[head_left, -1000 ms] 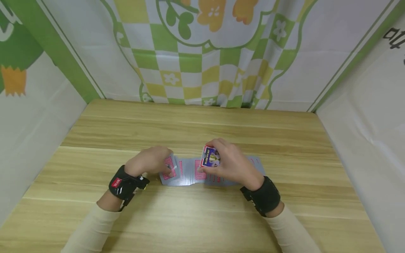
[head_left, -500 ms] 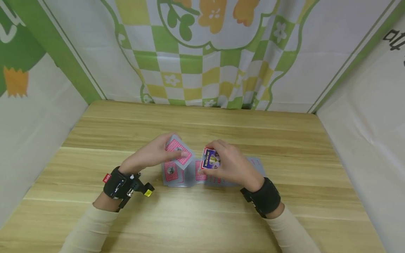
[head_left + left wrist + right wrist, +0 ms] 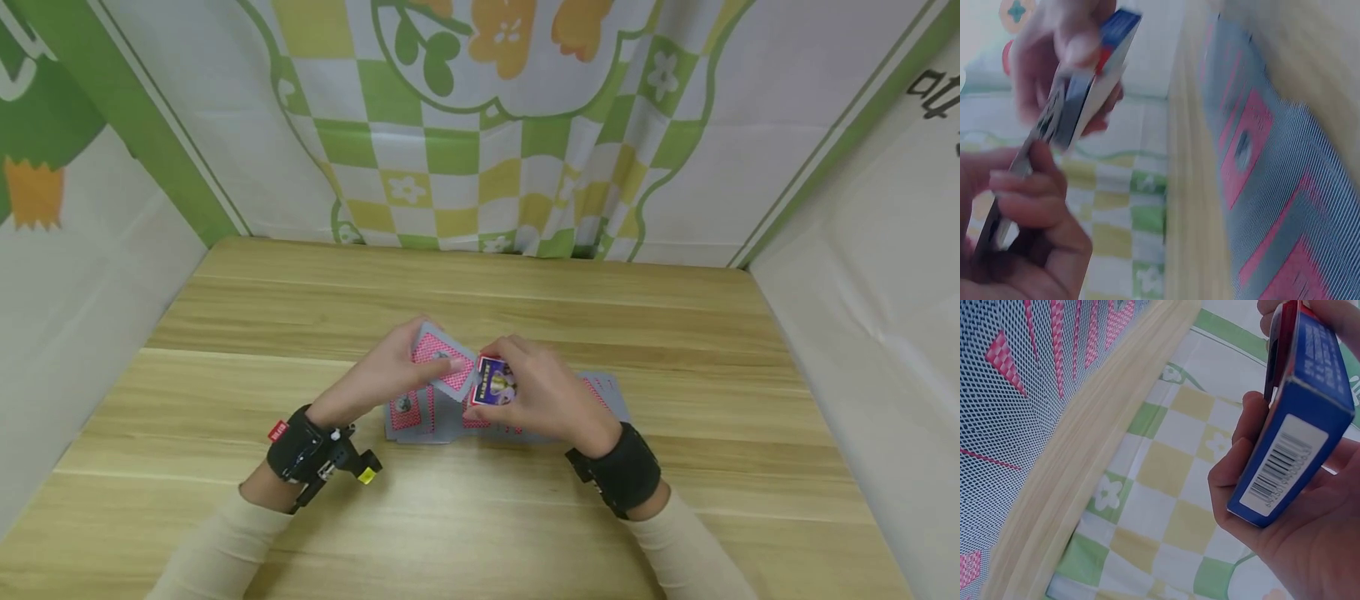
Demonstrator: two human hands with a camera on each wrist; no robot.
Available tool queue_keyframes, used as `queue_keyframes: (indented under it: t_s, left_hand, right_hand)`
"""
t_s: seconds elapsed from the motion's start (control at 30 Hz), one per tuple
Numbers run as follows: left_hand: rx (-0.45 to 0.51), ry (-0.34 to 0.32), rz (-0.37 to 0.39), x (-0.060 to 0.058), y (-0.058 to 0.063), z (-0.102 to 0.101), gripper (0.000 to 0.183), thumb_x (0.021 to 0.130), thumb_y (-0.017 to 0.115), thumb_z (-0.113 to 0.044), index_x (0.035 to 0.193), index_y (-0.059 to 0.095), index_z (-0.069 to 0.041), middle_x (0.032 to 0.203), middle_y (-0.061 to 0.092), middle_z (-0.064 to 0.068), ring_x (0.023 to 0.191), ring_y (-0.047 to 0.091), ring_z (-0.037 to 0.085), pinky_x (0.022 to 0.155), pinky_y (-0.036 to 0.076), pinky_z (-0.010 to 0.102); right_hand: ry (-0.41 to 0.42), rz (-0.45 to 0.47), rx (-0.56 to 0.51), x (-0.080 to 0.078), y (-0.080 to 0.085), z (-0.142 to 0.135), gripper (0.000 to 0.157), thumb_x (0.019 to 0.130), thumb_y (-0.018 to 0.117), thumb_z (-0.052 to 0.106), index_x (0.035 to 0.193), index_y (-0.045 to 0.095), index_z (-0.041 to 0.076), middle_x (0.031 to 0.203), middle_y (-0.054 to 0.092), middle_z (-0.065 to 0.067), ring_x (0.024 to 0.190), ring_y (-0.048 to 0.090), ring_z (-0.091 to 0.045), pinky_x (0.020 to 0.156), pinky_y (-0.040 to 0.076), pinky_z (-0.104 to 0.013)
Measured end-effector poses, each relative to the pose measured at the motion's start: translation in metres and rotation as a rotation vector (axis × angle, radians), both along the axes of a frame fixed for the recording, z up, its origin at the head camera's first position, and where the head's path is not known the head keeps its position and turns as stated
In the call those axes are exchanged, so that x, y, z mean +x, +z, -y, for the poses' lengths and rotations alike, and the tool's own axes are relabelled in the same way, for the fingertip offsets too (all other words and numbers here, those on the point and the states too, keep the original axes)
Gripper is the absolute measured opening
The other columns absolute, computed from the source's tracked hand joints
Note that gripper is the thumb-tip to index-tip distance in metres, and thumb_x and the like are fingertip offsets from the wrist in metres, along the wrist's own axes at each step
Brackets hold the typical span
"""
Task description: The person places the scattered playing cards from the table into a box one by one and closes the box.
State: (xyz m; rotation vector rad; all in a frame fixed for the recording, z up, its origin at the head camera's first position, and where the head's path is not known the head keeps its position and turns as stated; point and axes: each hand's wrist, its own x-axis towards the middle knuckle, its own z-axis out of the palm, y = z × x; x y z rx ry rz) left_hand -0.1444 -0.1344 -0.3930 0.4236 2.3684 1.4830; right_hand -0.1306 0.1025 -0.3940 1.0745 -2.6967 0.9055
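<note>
My left hand point(image 3: 390, 367) grips a thin stack of playing cards point(image 3: 437, 353), thumb lying across their red-patterned back. My right hand point(image 3: 551, 390) holds a blue card box point(image 3: 496, 385) with a trophy picture on its front. The leading corner of the cards meets the left end of the box, close above the table. In the left wrist view the held cards point(image 3: 1019, 162) appear edge-on, right at the pale flap point(image 3: 1099, 94) of the box. A barcode label point(image 3: 1284, 464) shows on the box's blue end in the right wrist view.
Under both hands a spread row of red-backed cards point(image 3: 407, 419) lies across the wooden table point(image 3: 450, 517). Its right part point(image 3: 606, 393) shows beyond my right hand. A green and yellow checked curtain point(image 3: 450, 179) hangs behind the table's back edge.
My left hand has lifted cards from the left end of the row and carried them right to the box. My right hand keeps its hold, with the box shifted slightly.
</note>
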Motion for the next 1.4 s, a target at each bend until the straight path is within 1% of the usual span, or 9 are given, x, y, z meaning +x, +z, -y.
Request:
queue_keyframes:
  t_s: [0.33, 0.5, 0.6, 0.67, 0.8, 0.93, 1.07, 1.3, 1.4]
  left_hand:
    - [0.091, 0.097, -0.027, 0.010, -0.008, -0.019, 0.032, 0.089, 0.064, -0.036, 0.104, 0.047, -0.014, 0.086, 0.056, 0.007, 0.072, 0.050, 0.017, 0.061, 0.044, 0.035]
    - [0.128, 0.137, -0.017, 0.015, -0.014, -0.031, 0.035, 0.090, 0.063, -0.037, 0.109, 0.047, -0.013, 0.094, 0.060, 0.005, 0.079, 0.054, 0.017, 0.064, 0.047, 0.036]
    - [0.139, 0.123, 0.024, 0.018, -0.019, -0.039, 0.029, 0.095, 0.057, -0.031, 0.114, 0.045, -0.012, 0.102, 0.061, 0.005, 0.086, 0.057, 0.019, 0.069, 0.049, 0.039]
    - [0.136, 0.087, 0.064, 0.019, -0.019, -0.041, 0.027, 0.098, 0.052, -0.030, 0.117, 0.044, -0.012, 0.106, 0.060, 0.006, 0.088, 0.057, 0.022, 0.072, 0.049, 0.042]
    - [0.117, 0.043, 0.084, 0.014, -0.010, -0.031, 0.029, 0.100, 0.046, -0.034, 0.120, 0.044, -0.013, 0.106, 0.056, 0.010, 0.086, 0.055, 0.025, 0.071, 0.048, 0.043]
    - [0.081, 0.044, 0.002, 0.007, -0.003, -0.014, 0.022, 0.098, 0.050, -0.029, 0.110, 0.054, -0.012, 0.099, 0.056, 0.013, 0.085, 0.053, 0.029, 0.070, 0.046, 0.042]
    - [0.104, 0.030, -0.037, 0.004, -0.001, -0.007, 0.013, 0.096, 0.056, -0.023, 0.100, 0.065, -0.013, 0.100, 0.062, 0.007, 0.093, 0.057, 0.028, 0.080, 0.046, 0.051]
    - [0.096, 0.005, -0.009, 0.007, -0.011, -0.019, 0.020, 0.089, 0.065, -0.035, 0.090, 0.066, -0.015, 0.095, 0.065, 0.005, 0.090, 0.058, 0.030, 0.072, 0.046, 0.042]
    - [0.107, 0.013, 0.007, 0.009, -0.014, -0.023, 0.020, 0.089, 0.065, -0.033, 0.088, 0.064, -0.013, 0.093, 0.065, 0.005, 0.091, 0.059, 0.030, 0.073, 0.046, 0.042]
  right_hand:
    - [-0.020, -0.036, 0.004, -0.001, -0.001, -0.002, 0.065, 0.067, 0.079, 0.049, 0.114, 0.055, 0.010, 0.091, 0.055, 0.004, 0.068, 0.049, -0.005, 0.052, 0.047, -0.022]
    - [-0.018, -0.059, -0.019, -0.001, -0.002, -0.001, 0.065, 0.067, 0.079, 0.051, 0.112, 0.055, 0.010, 0.093, 0.056, 0.004, 0.066, 0.049, -0.004, 0.049, 0.047, -0.022]
    - [-0.001, -0.056, -0.024, -0.002, -0.003, -0.001, 0.064, 0.068, 0.079, 0.050, 0.112, 0.055, 0.009, 0.092, 0.056, 0.003, 0.065, 0.050, -0.005, 0.049, 0.047, -0.022]
    - [0.009, -0.052, -0.020, -0.003, -0.002, -0.002, 0.065, 0.069, 0.078, 0.050, 0.113, 0.054, 0.008, 0.094, 0.056, 0.001, 0.066, 0.050, -0.005, 0.050, 0.047, -0.022]
    - [0.001, -0.042, -0.017, -0.004, -0.001, -0.004, 0.069, 0.070, 0.074, 0.056, 0.114, 0.054, 0.008, 0.096, 0.057, 0.001, 0.067, 0.051, -0.006, 0.051, 0.048, -0.023]
    - [-0.032, -0.022, -0.014, -0.004, 0.000, -0.005, 0.075, 0.068, 0.068, 0.066, 0.115, 0.054, 0.009, 0.095, 0.057, 0.002, 0.065, 0.050, -0.005, 0.049, 0.047, -0.022]
    - [-0.049, -0.009, -0.010, -0.004, 0.000, -0.005, 0.077, 0.067, 0.066, 0.068, 0.116, 0.055, 0.010, 0.095, 0.058, 0.003, 0.066, 0.050, -0.005, 0.049, 0.047, -0.022]
    - [0.028, -0.023, -0.042, -0.002, 0.000, -0.002, 0.065, 0.067, 0.080, 0.048, 0.113, 0.054, 0.009, 0.094, 0.056, 0.002, 0.069, 0.051, -0.005, 0.052, 0.049, -0.022]
    - [0.037, -0.029, -0.054, -0.001, -0.001, 0.000, 0.064, 0.066, 0.081, 0.047, 0.112, 0.055, 0.009, 0.091, 0.055, 0.004, 0.066, 0.050, -0.005, 0.049, 0.048, -0.022]
